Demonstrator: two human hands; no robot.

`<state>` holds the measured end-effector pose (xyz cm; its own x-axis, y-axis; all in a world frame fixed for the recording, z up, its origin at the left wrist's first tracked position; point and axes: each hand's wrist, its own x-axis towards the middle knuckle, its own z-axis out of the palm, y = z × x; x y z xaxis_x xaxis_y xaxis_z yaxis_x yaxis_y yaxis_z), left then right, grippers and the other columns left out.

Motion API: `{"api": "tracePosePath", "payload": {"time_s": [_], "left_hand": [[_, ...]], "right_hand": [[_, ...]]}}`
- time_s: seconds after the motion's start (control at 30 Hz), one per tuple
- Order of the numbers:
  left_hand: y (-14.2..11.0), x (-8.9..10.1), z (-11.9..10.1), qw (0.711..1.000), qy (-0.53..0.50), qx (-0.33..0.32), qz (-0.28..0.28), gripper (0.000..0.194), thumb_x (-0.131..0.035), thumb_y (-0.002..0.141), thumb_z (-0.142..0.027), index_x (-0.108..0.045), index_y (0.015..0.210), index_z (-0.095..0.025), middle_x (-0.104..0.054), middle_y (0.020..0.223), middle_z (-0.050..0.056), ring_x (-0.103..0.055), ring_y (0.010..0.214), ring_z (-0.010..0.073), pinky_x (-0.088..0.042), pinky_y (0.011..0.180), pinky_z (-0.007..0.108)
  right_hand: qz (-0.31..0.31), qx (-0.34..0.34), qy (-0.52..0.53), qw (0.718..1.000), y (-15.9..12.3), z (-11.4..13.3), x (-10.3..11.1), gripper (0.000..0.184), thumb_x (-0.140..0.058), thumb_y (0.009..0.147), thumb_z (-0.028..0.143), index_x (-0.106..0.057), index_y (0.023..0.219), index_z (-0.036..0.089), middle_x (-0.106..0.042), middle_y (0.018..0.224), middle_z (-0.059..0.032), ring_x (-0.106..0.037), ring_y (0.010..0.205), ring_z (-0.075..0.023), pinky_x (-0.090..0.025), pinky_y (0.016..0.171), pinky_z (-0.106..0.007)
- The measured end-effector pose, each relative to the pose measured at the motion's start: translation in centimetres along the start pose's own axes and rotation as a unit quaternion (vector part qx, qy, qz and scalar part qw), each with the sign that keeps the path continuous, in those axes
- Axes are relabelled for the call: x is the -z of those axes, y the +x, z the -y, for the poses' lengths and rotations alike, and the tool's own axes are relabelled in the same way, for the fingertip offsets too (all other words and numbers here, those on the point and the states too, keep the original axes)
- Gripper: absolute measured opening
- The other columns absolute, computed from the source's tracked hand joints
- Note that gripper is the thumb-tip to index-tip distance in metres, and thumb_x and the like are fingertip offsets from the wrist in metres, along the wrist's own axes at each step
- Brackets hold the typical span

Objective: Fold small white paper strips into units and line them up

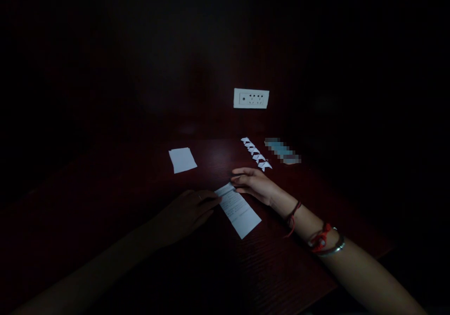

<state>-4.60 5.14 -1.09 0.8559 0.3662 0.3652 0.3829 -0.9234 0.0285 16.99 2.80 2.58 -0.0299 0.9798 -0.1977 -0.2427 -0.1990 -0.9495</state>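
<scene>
A narrow sheet of paper (243, 216) with printed lines lies at a slant on the dark table, its far end bent over in a fold. My left hand (195, 207), in shadow, has its fingertips on the left edge of this paper near the fold. At the far right corner, my right hand (255, 185) curls its fingers around the paper's end, thumb side toward me. Beyond the right hand runs a row of several small folded paper pieces (253, 152). Left of them rests a small stack of plain white paper (182, 160).
A pixelated, phone-like flat object (282, 151) lies right of the folded pieces. On the wall behind the table is a white socket panel (251, 98). The reddish-brown table (281, 268) has its front edge at lower right; the surroundings are very dark.
</scene>
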Motion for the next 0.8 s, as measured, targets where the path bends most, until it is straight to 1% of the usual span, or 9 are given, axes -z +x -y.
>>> {"api": "tracePosePath", "payload": {"time_s": [0.1, 0.2, 0.33, 0.4, 0.47, 0.53, 0.63, 0.73, 0.8], "left_hand": [[-0.1, -0.1, 0.1, 1.000, -0.009, 0.001, 0.003, 0.032, -0.037, 0.086, -0.022, -0.045, 0.117, -0.026, -0.047, 0.118, 0.002, -0.048, 0.096, 0.0168, -0.038, 0.083, 0.032], [-0.2, -0.3, 0.3, 1.000, -0.005, 0.001, 0.010, 0.033, -0.038, 0.085, -0.020, -0.044, 0.118, -0.025, -0.046, 0.119, 0.002, -0.047, 0.098, 0.0176, -0.037, 0.084, 0.034], [-0.2, -0.5, 0.5, 1.000, 0.006, -0.005, 0.005, 0.035, -0.040, 0.084, -0.019, -0.042, 0.119, -0.024, -0.045, 0.120, 0.002, -0.045, 0.101, 0.0184, -0.037, 0.085, 0.034], [-0.2, -0.4, 0.4, 1.000, 0.004, -0.009, 0.000, 0.035, -0.039, 0.084, -0.019, -0.043, 0.118, -0.024, -0.046, 0.119, 0.002, -0.046, 0.100, 0.0182, -0.037, 0.084, 0.033], [-0.1, -0.3, 0.3, 1.000, 0.000, -0.007, -0.003, 0.034, -0.038, 0.084, -0.019, -0.044, 0.118, -0.024, -0.047, 0.118, 0.002, -0.047, 0.100, 0.0183, -0.037, 0.084, 0.034], [-0.1, -0.2, 0.2, 1.000, -0.006, -0.003, -0.003, 0.033, -0.038, 0.085, -0.020, -0.044, 0.117, -0.025, -0.047, 0.117, 0.002, -0.047, 0.099, 0.0186, -0.037, 0.085, 0.034], [-0.1, -0.2, 0.2, 1.000, -0.017, 0.000, -0.005, 0.032, -0.037, 0.085, -0.021, -0.045, 0.116, -0.024, -0.046, 0.117, 0.003, -0.046, 0.101, 0.0187, -0.037, 0.086, 0.035], [0.0, -0.3, 0.2, 1.000, -0.019, -0.005, -0.006, 0.033, -0.038, 0.085, -0.020, -0.044, 0.117, -0.024, -0.045, 0.117, 0.003, -0.045, 0.101, 0.0184, -0.037, 0.085, 0.035], [0.1, -0.5, 0.3, 1.000, -0.013, -0.013, -0.010, 0.034, -0.039, 0.084, -0.019, -0.044, 0.117, -0.023, -0.045, 0.117, 0.003, -0.045, 0.101, 0.0185, -0.037, 0.085, 0.036]], "right_hand": [[0.018, 0.009, -0.009, 1.000, 0.1, 0.1, 0.0, 0.030, -0.055, 0.066, 0.004, -0.053, 0.095, 0.014, -0.059, 0.082, -0.0038, -0.057, 0.064, -0.0072, -0.048, 0.054, -0.017], [0.025, 0.036, -0.099, 0.994, 0.4, -0.2, 0.0, 0.031, -0.057, 0.060, 0.001, -0.055, 0.088, 0.013, -0.059, 0.078, -0.0019, -0.054, 0.059, -0.0062, -0.046, 0.054, -0.018], [-0.010, 0.101, -0.298, 0.949, 0.9, -1.3, 0.4, 0.032, -0.063, 0.053, 0.003, -0.058, 0.083, 0.014, -0.055, 0.073, 0.0012, -0.052, 0.063, -0.0088, -0.045, 0.062, -0.024], [-0.035, 0.124, -0.335, 0.933, 1.0, -1.5, 0.5, 0.038, -0.065, 0.050, 0.004, -0.059, 0.085, 0.016, -0.054, 0.074, 0.0019, -0.052, 0.067, -0.0102, -0.045, 0.066, -0.026], [-0.031, 0.094, -0.280, 0.955, 0.7, -1.3, 0.3, 0.042, -0.064, 0.051, 0.003, -0.056, 0.090, 0.016, -0.054, 0.076, 0.0013, -0.053, 0.067, -0.0102, -0.046, 0.064, -0.025], [0.000, 0.029, -0.166, 0.986, 0.2, -0.7, 0.0, 0.043, -0.059, 0.056, 0.002, -0.051, 0.096, 0.015, -0.054, 0.078, -0.0003, -0.054, 0.063, -0.0088, -0.046, 0.058, -0.022], [0.029, -0.023, -0.054, 0.998, -0.3, 0.2, -0.5, 0.041, -0.055, 0.061, 0.002, -0.047, 0.099, 0.014, -0.056, 0.077, -0.0016, -0.054, 0.059, -0.0072, -0.044, 0.052, -0.019], [0.032, -0.034, -0.030, 0.998, -0.2, 0.3, -0.6, 0.035, -0.052, 0.063, 0.001, -0.048, 0.096, 0.013, -0.057, 0.073, -0.0013, -0.052, 0.056, -0.0057, -0.041, 0.047, -0.016], [0.018, -0.027, -0.065, 0.997, 0.2, 0.0, -0.6, 0.034, -0.051, 0.062, 0.000, -0.048, 0.093, 0.013, -0.056, 0.067, 0.0001, -0.050, 0.051, -0.0047, -0.037, 0.043, -0.014]]}}
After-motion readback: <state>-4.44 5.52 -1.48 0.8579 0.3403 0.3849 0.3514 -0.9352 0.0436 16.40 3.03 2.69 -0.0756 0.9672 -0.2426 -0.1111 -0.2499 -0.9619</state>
